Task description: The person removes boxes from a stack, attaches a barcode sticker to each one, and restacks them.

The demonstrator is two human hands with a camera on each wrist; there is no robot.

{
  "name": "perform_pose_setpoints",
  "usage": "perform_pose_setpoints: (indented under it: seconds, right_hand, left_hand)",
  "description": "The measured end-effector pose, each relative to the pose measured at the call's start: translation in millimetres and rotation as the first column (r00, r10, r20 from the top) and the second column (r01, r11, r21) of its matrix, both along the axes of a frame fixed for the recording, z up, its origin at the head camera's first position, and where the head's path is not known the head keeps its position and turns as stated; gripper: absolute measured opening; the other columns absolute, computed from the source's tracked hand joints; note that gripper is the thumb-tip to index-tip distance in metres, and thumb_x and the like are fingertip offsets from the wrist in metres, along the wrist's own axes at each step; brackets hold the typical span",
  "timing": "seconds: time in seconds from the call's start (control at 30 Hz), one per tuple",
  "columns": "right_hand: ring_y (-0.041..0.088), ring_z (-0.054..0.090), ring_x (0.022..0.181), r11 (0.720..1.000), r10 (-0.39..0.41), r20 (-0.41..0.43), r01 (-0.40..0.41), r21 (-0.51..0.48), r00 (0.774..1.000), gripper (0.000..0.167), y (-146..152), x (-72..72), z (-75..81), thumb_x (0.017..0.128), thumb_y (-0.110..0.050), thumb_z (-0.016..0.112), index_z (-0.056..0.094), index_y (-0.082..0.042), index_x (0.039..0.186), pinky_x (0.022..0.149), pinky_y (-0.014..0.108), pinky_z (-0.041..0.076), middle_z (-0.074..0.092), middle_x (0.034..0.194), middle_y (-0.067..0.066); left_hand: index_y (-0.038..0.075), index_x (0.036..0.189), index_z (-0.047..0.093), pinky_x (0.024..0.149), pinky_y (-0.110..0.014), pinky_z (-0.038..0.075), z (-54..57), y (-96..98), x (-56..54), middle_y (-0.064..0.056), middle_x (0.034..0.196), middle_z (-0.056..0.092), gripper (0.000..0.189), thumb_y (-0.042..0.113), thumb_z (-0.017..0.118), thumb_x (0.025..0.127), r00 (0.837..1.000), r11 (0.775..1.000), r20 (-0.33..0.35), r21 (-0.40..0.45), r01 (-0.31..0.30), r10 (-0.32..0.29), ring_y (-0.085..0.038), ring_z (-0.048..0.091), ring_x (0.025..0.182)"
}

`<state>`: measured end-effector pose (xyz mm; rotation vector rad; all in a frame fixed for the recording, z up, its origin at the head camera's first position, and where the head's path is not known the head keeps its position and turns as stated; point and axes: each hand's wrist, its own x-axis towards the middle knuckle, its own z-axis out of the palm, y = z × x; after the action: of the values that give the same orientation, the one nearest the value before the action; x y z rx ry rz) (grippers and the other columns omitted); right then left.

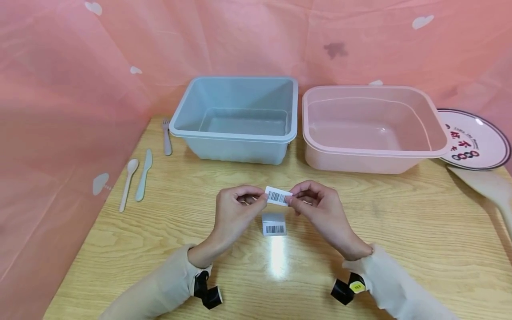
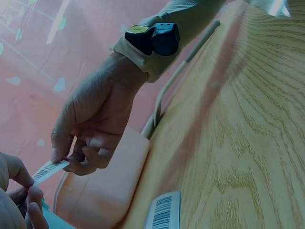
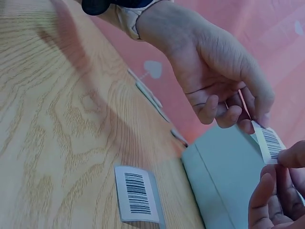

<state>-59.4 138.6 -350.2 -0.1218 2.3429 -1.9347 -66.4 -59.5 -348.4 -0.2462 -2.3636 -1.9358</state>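
Both hands hold one white barcode label [image 1: 278,196] above the table, its printed side facing up toward the head camera. My left hand [image 1: 237,211] pinches the label's left end between thumb and fingertips. At its right end, my right hand [image 1: 323,212] pinches it the same way. On the table just below lies a second barcode label [image 1: 274,229] on a greyish backing, slightly bent in the right wrist view. The held label [image 3: 269,143] looks flat between the two pinches.
Behind the hands stand a blue-grey basin [image 1: 236,149] and a pink basin [image 1: 360,163]. To the left lie a fork [image 1: 167,140], a knife [image 1: 144,175] and a spoon [image 1: 127,184]. A plate [image 1: 490,146] and a large pale spoon-like utensil [image 1: 486,184] sit at the right.
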Motion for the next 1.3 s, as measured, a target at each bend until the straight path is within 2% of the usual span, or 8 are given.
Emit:
perform_pose_setpoints:
  seconds: [0.13, 0.27, 0.47, 0.63, 0.77, 0.93, 1.07, 1.3]
  right_hand:
    - [0.016, 0.062, 0.069, 1.0, 0.0, -0.038, 0.0, 0.009, 0.999, 0.012, -1, -0.3, -0.5, 0.088, -0.006, 0.069, 0.064, 0.001, 0.096, 0.062, 0.027, 0.055, 0.064, 0.087, 0.009]
    - [0.009, 0.061, 0.071, 0.999, 0.004, -0.119, 0.001, 0.045, 0.993, 0.009, -5, -2.6, -1.0, 0.086, -0.002, 0.07, 0.066, 0.0, 0.093, 0.063, 0.021, 0.055, 0.065, 0.088, 0.011]
    - [0.007, 0.061, 0.071, 0.992, 0.034, -0.252, -0.001, 0.128, 0.967, 0.009, -14, -8.2, -0.1, 0.084, 0.0, 0.072, 0.067, -0.003, 0.09, 0.061, 0.019, 0.053, 0.067, 0.086, 0.009]
    - [0.008, 0.064, 0.073, 0.98, 0.061, -0.311, 0.002, 0.199, 0.949, 0.008, -23, -17.2, -0.2, 0.084, -0.002, 0.072, 0.067, -0.004, 0.09, 0.059, 0.02, 0.052, 0.07, 0.084, 0.007]
    - [0.013, 0.066, 0.074, 0.974, 0.084, -0.344, -0.004, 0.227, 0.935, 0.006, -37, -28.1, 1.2, 0.085, -0.004, 0.072, 0.067, -0.004, 0.09, 0.058, 0.02, 0.051, 0.071, 0.084, 0.007]
    - [0.015, 0.067, 0.076, 0.969, 0.106, -0.382, -0.009, 0.246, 0.918, 0.006, -54, -40.7, 1.4, 0.085, -0.006, 0.072, 0.068, -0.004, 0.089, 0.058, 0.02, 0.05, 0.071, 0.083, 0.008]
    - [0.015, 0.068, 0.075, 0.965, 0.11, -0.401, -0.001, 0.262, 0.909, 0.006, -65, -49.5, 0.1, 0.086, -0.007, 0.071, 0.068, -0.005, 0.089, 0.058, 0.022, 0.052, 0.071, 0.083, 0.007]
    - [0.017, 0.067, 0.078, 0.964, 0.081, -0.383, 0.025, 0.265, 0.92, 0.006, -82, -64.0, -2.4, 0.086, -0.008, 0.071, 0.069, -0.004, 0.09, 0.062, 0.021, 0.053, 0.072, 0.086, 0.009]
  left_hand:
    - [0.002, 0.084, 0.077, 0.052, -0.016, 0.045, -1.5, -3.1, 0.8, -0.013, 0.079, 0.073, 0.005, 0.003, 0.074, 0.079, 1.0, 1.0, -0.004, -0.009, 0.012, -0.012, -0.009, 0.059, 0.062]
    - [0.004, 0.083, 0.077, 0.052, -0.016, 0.044, -4.2, -7.6, 0.6, -0.011, 0.079, 0.074, 0.005, 0.005, 0.075, 0.079, 1.0, 1.0, -0.002, -0.026, 0.002, -0.002, -0.009, 0.059, 0.062]
    - [0.006, 0.084, 0.078, 0.05, -0.016, 0.041, -10.2, -16.2, -2.3, -0.01, 0.077, 0.074, 0.004, 0.008, 0.077, 0.08, 1.0, 0.999, 0.004, -0.02, -0.025, 0.025, -0.007, 0.057, 0.06]
    - [0.004, 0.085, 0.078, 0.051, -0.017, 0.044, -13.5, -25.2, -6.6, -0.013, 0.078, 0.074, 0.007, 0.008, 0.078, 0.08, 0.999, 0.999, 0.008, -0.006, -0.037, 0.037, -0.007, 0.057, 0.059]
    - [0.003, 0.087, 0.077, 0.053, -0.018, 0.048, -14.3, -35.3, -13.3, -0.015, 0.081, 0.074, 0.009, 0.009, 0.078, 0.08, 0.997, 0.997, 0.022, -0.006, -0.075, 0.075, -0.008, 0.06, 0.061]
    - [0.001, 0.089, 0.077, 0.054, -0.023, 0.053, -13.6, -48.4, -22.3, -0.018, 0.082, 0.073, 0.012, 0.011, 0.077, 0.082, 0.991, 0.992, 0.048, -0.009, -0.127, 0.128, -0.017, 0.065, 0.064]
    - [0.0, 0.09, 0.076, 0.055, -0.029, 0.056, -15.1, -56.4, -30.6, -0.019, 0.083, 0.073, 0.014, 0.011, 0.077, 0.082, 0.986, 0.986, 0.039, -0.018, -0.163, 0.164, -0.019, 0.066, 0.063]
    - [-0.001, 0.088, 0.077, 0.053, -0.017, 0.051, -22.8, -69.3, -51.5, -0.022, 0.079, 0.072, 0.015, 0.013, 0.078, 0.081, 0.979, 0.98, -0.057, -0.033, -0.196, 0.194, -0.004, 0.061, 0.057]
